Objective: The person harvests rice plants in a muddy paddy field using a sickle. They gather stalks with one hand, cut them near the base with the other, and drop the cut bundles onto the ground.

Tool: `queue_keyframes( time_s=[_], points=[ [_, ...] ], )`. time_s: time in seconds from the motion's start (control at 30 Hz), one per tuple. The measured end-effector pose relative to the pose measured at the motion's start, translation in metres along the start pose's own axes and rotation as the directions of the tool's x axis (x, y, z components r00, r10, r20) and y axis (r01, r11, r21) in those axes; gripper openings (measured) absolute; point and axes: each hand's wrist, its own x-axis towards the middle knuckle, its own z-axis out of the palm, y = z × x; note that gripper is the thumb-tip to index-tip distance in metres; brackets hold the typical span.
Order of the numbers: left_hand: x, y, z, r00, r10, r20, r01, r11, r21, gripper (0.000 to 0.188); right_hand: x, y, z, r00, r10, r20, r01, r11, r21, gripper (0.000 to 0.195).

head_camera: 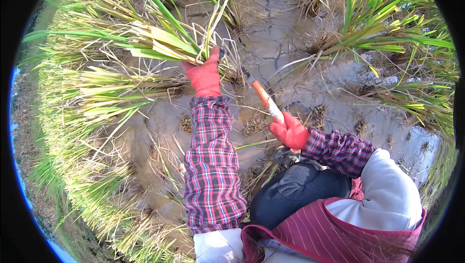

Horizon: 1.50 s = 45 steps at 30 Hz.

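Observation:
My left hand (205,75), in a red knit glove, is closed around a clump of rice stalks (163,43) low on the stems. The green and yellow leaves lean to the upper left. A dark patch shows at the thumb's tip. My right hand (290,132), also red-gloved, grips the white end of a hand tool, apparently a sickle (262,94). Its orange front part points up and left towards the base of the held clump. Only a short dark metal piece shows beyond the handle; I cannot make out the rest of the blade among the stems.
Wet, cracked mud (269,41) with shallow water lies between the rows. More rice clumps (123,86) stand at left, and others (363,41) at right. Low stubble (319,114) dots the mud near my right hand. My bent knee (301,186) is close below it.

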Motion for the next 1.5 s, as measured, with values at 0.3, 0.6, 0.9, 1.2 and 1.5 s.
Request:
queue_keyframes(
  time_s=[0.3, 0.6, 0.9, 1.2, 1.5],
  points=[
    [-0.011, 0.001, -0.016, 0.962, -0.163, -0.217, 0.192, 0.974, 0.118, 0.070, 0.000, 0.038, -0.050, 0.875, 0.430, -0.220, -0.347, 0.876, 0.334, 0.024],
    [-0.014, -0.011, -0.016, 0.990, -0.046, -0.131, 0.081, 0.958, 0.276, 0.073, 0.126, 0.035, -0.056, 0.891, 0.444, 0.092, -0.391, 0.856, -0.338, 0.052],
    [-0.030, -0.030, -0.072, 0.931, -0.265, -0.252, 0.189, 0.939, -0.288, 0.042, -0.002, 0.050, -0.063, 0.979, 0.183, -0.087, -0.199, 0.950, -0.240, 0.020],
    [-0.060, -0.055, -0.120, 0.975, -0.077, -0.210, 0.129, 0.961, 0.244, 0.020, -0.004, 0.053, -0.057, 0.972, 0.227, -0.055, -0.234, 0.941, -0.245, 0.027],
    [-0.181, -0.040, -0.310, 0.567, -0.712, -0.415, 0.522, 0.700, -0.488, 0.042, -0.025, 0.021, -0.079, 0.976, 0.190, -0.106, -0.216, 0.911, -0.351, 0.031]
  ],
)
